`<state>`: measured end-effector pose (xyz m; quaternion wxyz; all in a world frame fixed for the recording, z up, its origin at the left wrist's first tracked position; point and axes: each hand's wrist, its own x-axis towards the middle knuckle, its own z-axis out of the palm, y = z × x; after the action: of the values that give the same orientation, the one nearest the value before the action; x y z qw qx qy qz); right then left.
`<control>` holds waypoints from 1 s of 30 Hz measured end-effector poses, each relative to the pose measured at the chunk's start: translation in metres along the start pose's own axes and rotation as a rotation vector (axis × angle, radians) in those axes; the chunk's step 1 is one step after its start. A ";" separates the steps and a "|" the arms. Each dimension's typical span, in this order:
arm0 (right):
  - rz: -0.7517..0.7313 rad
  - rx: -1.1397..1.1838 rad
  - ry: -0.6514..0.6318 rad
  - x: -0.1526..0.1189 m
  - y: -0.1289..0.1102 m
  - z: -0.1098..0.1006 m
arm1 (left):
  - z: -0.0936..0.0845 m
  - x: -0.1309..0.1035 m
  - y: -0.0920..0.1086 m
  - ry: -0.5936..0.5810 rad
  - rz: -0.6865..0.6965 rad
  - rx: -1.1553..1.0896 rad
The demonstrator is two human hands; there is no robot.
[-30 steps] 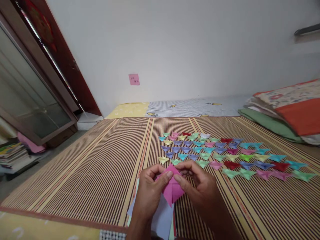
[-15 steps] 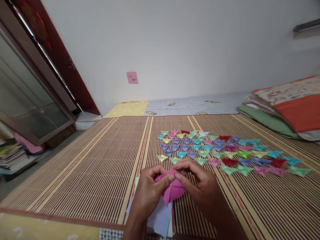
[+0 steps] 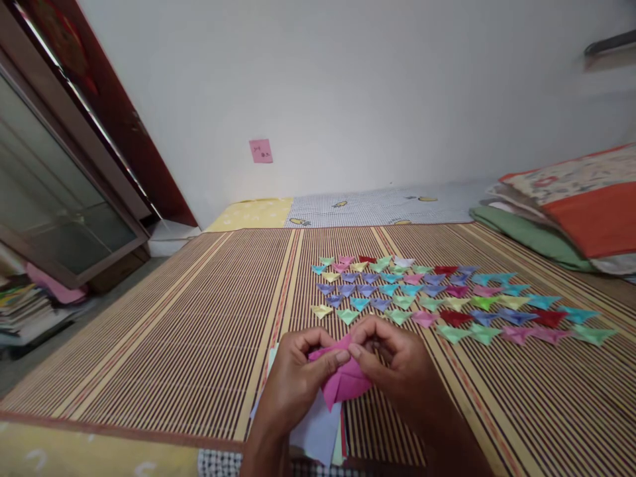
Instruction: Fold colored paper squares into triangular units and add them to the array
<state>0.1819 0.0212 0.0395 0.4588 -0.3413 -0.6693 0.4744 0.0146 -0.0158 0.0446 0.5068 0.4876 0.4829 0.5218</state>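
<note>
Between my two hands is a piece of folded pink paper [image 3: 346, 383], with crease lines across it and a point at its lower end. My left hand [image 3: 304, 371] pinches its left side, thumb on top and fingers behind. On the upper right edge, my right hand [image 3: 392, 361] grips it between thumb and curled fingertips. Below my left wrist lies a stack of coloured paper sheets [image 3: 318, 427], a pale lilac one on top, partly hidden by the arm. Just beyond my hands, several rows of small folded paper pieces [image 3: 382, 291] in many colours rest on the mat.
A striped bamboo mat [image 3: 199, 331] covers the bed. Folded bedding and a pillow [image 3: 586, 212] lie at the right edge. A pink note [image 3: 261, 151] is stuck to the white wall. At the left stand a glass-panelled cabinet [image 3: 54, 179] and a pile of books [image 3: 24, 308].
The right thumb and fingertips have shifted very slightly on the pink paper, whose right side has spread a little. The left hand keeps its hold. The camera view has moved slightly.
</note>
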 end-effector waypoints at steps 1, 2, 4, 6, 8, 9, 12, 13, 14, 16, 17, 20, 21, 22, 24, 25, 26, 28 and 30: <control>0.012 0.004 0.007 0.000 0.000 0.001 | 0.000 0.000 0.000 -0.001 0.001 0.005; 0.025 0.006 0.014 -0.001 -0.001 0.002 | -0.001 -0.001 0.000 0.000 0.003 0.011; 0.038 0.010 0.021 -0.001 -0.001 0.004 | -0.001 -0.001 0.000 -0.002 0.006 0.023; 0.036 0.026 0.025 -0.001 -0.001 0.005 | -0.002 -0.002 0.000 -0.006 0.005 0.031; 0.036 0.041 0.028 -0.001 0.000 0.006 | -0.002 -0.002 0.000 -0.009 0.008 0.038; 0.039 0.043 0.029 -0.001 0.000 0.006 | -0.002 -0.002 0.000 -0.008 0.009 0.040; 0.042 0.028 0.025 -0.001 0.001 0.005 | -0.002 -0.001 0.000 -0.008 0.012 0.045; 0.039 0.022 0.023 -0.001 0.001 0.005 | -0.002 -0.001 0.000 -0.011 0.011 0.046; 0.040 0.019 0.022 -0.001 0.001 0.005 | -0.002 -0.002 0.000 -0.014 0.010 0.048; 0.052 0.025 0.024 0.000 0.001 0.005 | -0.002 -0.002 0.000 -0.012 0.010 0.056; 0.059 0.030 0.028 0.000 0.001 0.006 | -0.002 -0.003 0.000 -0.012 0.011 0.060; 0.067 0.082 0.058 0.001 0.000 0.006 | -0.001 -0.003 0.000 -0.015 0.023 0.044; 0.070 0.109 0.065 0.001 0.000 0.005 | -0.001 -0.003 0.000 -0.012 0.029 0.025; 0.078 0.133 0.063 0.002 0.000 0.005 | -0.001 -0.002 0.000 -0.003 0.037 0.003; 0.108 0.139 0.010 0.002 0.001 0.003 | -0.001 -0.001 -0.001 0.030 0.058 -0.033; 0.122 0.117 -0.033 0.001 0.002 0.002 | -0.002 0.000 -0.002 0.048 0.068 -0.044; 0.132 0.085 -0.079 0.001 0.003 0.002 | -0.002 0.001 -0.003 0.061 0.075 -0.050; 0.141 0.023 -0.140 0.001 0.005 0.003 | -0.003 0.002 -0.004 0.067 0.079 -0.064; 0.143 -0.001 -0.152 0.001 0.007 0.006 | -0.003 0.002 -0.005 0.063 0.069 -0.088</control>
<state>0.1764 0.0222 0.0325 0.3715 -0.3514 -0.6763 0.5303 0.0122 -0.0133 0.0392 0.4941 0.4644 0.4581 0.5748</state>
